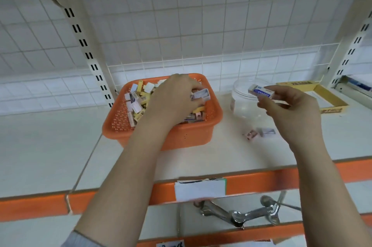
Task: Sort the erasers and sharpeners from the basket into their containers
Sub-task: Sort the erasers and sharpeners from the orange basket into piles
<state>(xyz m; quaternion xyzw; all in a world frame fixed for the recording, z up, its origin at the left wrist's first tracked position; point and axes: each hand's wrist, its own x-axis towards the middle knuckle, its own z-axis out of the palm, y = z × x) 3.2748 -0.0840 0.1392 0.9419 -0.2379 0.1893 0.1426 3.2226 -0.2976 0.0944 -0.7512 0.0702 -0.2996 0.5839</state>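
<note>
**Eraser hovers at the jar's mouth**

My right hand (289, 105) pinches a white eraser (261, 90), its long axis running left to right, right over the clear jar (241, 103) just behind it. My left hand (177, 95), deep in the orange basket (171, 138), grips a small boxed piece (201, 94). Two loose sharpeners (259, 132) lie on the shelf (50, 146), in front of the jar. I'd judge the right hand nearer to dropping.

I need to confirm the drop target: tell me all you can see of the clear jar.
The clear jar is a round, see-through plastic tub, upright and lidless, on the white shelf right of the orange basket. It looks empty. The right hand holds an eraser at its rim; whether they touch is unclear.
</note>
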